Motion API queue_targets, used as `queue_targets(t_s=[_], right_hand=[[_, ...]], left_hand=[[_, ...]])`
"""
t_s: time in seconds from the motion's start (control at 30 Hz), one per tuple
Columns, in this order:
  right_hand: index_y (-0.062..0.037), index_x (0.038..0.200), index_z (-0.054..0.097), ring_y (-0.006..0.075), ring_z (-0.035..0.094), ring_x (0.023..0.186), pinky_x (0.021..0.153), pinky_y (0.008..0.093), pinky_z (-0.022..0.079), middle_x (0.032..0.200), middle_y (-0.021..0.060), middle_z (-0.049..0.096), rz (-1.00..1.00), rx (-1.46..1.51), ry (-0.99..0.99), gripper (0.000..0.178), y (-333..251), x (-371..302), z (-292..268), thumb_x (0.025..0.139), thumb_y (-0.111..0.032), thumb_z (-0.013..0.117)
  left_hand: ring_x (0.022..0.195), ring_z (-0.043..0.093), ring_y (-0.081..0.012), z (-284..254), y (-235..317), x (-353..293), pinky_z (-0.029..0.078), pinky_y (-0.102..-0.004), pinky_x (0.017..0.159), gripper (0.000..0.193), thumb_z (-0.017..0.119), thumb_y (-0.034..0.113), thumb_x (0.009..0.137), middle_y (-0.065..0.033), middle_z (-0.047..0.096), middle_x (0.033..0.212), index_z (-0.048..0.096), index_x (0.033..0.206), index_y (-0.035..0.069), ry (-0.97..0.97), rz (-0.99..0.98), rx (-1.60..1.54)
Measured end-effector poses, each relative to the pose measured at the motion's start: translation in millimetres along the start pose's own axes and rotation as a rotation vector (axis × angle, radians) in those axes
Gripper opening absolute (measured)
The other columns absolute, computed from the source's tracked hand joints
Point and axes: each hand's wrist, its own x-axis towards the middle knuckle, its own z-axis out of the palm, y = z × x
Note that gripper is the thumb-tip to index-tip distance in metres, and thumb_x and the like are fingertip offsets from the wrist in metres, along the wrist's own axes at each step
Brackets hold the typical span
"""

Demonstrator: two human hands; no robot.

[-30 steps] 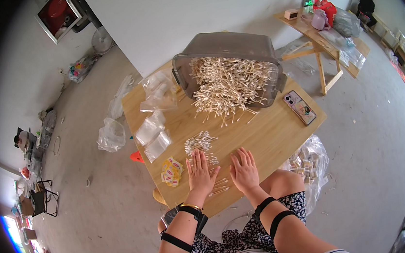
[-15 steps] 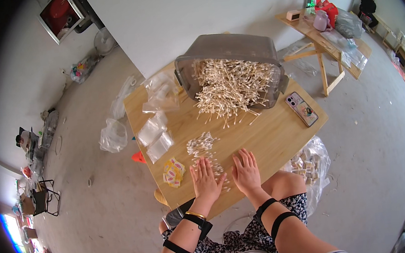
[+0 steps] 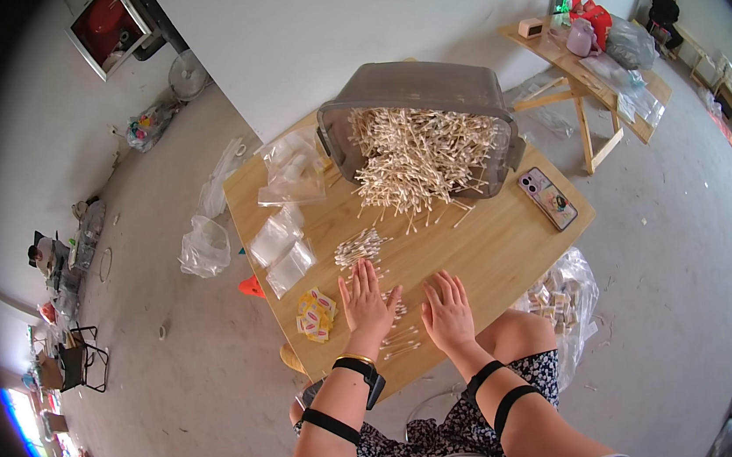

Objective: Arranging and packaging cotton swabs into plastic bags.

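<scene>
My left hand [image 3: 368,303] lies flat with its fingers stretched out. Its fingertips touch the near side of a small heap of cotton swabs [image 3: 359,248], and part of the loose swabs is hidden under the palm. More single swabs [image 3: 401,341] lie between my hands, toward the near edge of the wooden table [image 3: 483,252]. To their right my right hand [image 3: 450,313] rests palm down on the wood, fingers extended, holding nothing. Beyond both hands a grey plastic bin [image 3: 422,78] lies tipped on its side, with a large mass of cotton swabs [image 3: 429,152] spilling from its mouth.
On the table's left are clear plastic bags [image 3: 285,252] and yellow-and-white paper slips [image 3: 315,314]. A phone [image 3: 546,199] lies at the right edge. A clear sack of small packs [image 3: 559,298] stands on the floor at right. A second wooden table [image 3: 576,76] bears various goods.
My left hand has slid forward, away from me, and the small swab heap looks more bunched. Several swabs near the table edge have come into sight. My right hand has hardly moved.
</scene>
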Motion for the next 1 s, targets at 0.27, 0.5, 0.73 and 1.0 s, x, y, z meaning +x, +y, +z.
queue_targets(t_s=[0.27, 0.5, 0.73, 1.0], right_hand=[[-0.0042, 0.132, 0.058, 0.0319, 0.04, 0.141, 0.122, 0.0478, 0.028, 0.14, 0.0189, 0.051, 0.0, -0.003, -0.002, 0.041, -2.8, 0.2, -0.9, 0.095, -0.023, 0.055], [-0.004, 0.132, 0.058, 0.0322, 0.04, 0.141, 0.122, 0.0478, 0.028, 0.14, 0.0189, 0.05, -0.003, -0.001, 0.008, 0.042, 0.2, -0.3, -1.2, 0.095, -0.023, 0.056], [-0.0042, 0.131, 0.059, 0.0319, 0.04, 0.141, 0.122, 0.0478, 0.028, 0.14, 0.0185, 0.05, -0.001, 0.002, 0.007, 0.041, -1.9, 0.3, -0.8, 0.094, -0.022, 0.056], [-0.0043, 0.131, 0.059, 0.0314, 0.04, 0.141, 0.122, 0.0478, 0.028, 0.14, 0.0183, 0.051, -0.004, 0.011, 0.003, 0.041, -1.6, 0.8, -1.2, 0.094, -0.022, 0.057]], left_hand=[[0.151, 0.025, -0.0243, 5.5, -3.6, 0.7, 0.002, -0.0532, 0.125, 0.084, 0.034, 0.06, 0.102, -0.012, 0.025, 0.164, 0.022, 0.158, -0.002, 0.091, -0.007, 0.044], [0.148, 0.028, -0.0307, 3.8, -5.6, -14.3, 0.004, -0.0557, 0.125, 0.081, 0.038, 0.056, 0.102, -0.0163, 0.031, 0.16, 0.027, 0.155, -0.004, 0.097, 0.082, -0.046], [0.148, 0.026, -0.0338, 2.3, -9.9, -26.8, 0.005, -0.0555, 0.125, 0.08, 0.041, 0.054, 0.102, -0.0183, 0.034, 0.157, 0.028, 0.154, -0.005, 0.134, 0.161, -0.109], [0.155, 0.012, -0.0347, 10.7, -7.1, -44.4, 0.004, -0.054, 0.125, 0.088, 0.041, 0.058, 0.101, -0.0185, 0.016, 0.166, 0.015, 0.159, -0.003, 0.072, 0.166, -0.073]])
